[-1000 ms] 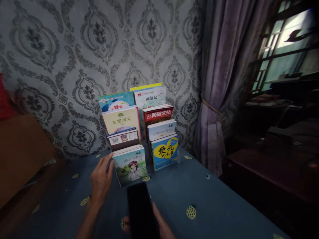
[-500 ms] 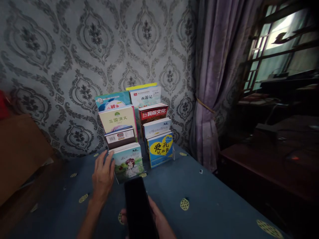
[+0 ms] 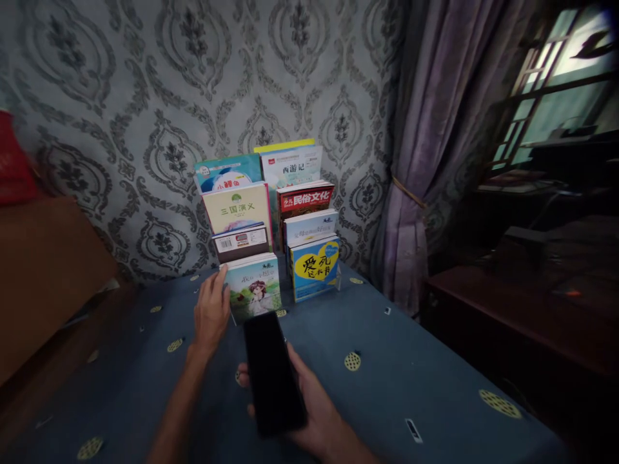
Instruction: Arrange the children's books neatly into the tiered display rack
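My right hand is closed around a black smartphone, its dark face turned up at the lower middle. My left hand has its fingers extended against the left edge of the front book, which has a girl drawn on a green cover. Behind that book, a dark-covered book with a barcode, a pale yellow-green book and a blue-green book rise in tiers. To the right, a blue and yellow book fronts a second tiered stack with a red-titled book.
A blue cloth with pineapple prints covers the table. A cardboard box and a red object stand at the left. Patterned wallpaper rises behind, with a tied purple curtain and dark red furniture at the right.
The view has tilted down and shifted, so the books appear higher. More of the smartphone and my right hand shows. My left hand stays at the front book's left edge.
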Demonstrator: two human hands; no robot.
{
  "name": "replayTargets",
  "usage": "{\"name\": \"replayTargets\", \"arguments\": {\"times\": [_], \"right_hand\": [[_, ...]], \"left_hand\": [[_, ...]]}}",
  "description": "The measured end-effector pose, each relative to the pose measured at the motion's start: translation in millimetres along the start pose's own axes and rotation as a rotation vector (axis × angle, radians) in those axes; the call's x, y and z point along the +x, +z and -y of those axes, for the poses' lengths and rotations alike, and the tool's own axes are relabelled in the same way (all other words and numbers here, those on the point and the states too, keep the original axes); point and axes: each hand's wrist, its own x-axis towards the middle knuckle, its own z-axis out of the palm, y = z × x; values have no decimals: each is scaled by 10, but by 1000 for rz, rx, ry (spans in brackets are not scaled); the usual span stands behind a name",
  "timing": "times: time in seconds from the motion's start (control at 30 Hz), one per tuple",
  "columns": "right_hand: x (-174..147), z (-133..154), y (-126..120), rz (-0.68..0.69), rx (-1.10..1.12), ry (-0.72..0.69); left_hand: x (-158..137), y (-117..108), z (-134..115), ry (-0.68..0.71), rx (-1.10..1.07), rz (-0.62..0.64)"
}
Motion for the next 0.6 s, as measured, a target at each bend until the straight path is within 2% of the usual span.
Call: {"name": "replayTargets", "arguments": {"times": [0.1, 0.2, 0.3, 0.4, 0.6], "right_hand": [[1, 12, -25, 12, -10, -10], [8, 31, -27, 6, -25, -23], [21, 40, -20, -3, -31, -35], [27, 45, -18, -21, -25, -42], [-41, 88, 79, -91, -12, -77]], "left_hand": [[-150, 7, 26, -55, -87, -61], [-386, 61, 84, -168, -179, -107], [-641, 139, 142, -251, -254, -60], [-809, 183, 150, -263, -311, 14], [-827, 81, -70, -267, -439, 90]]}}
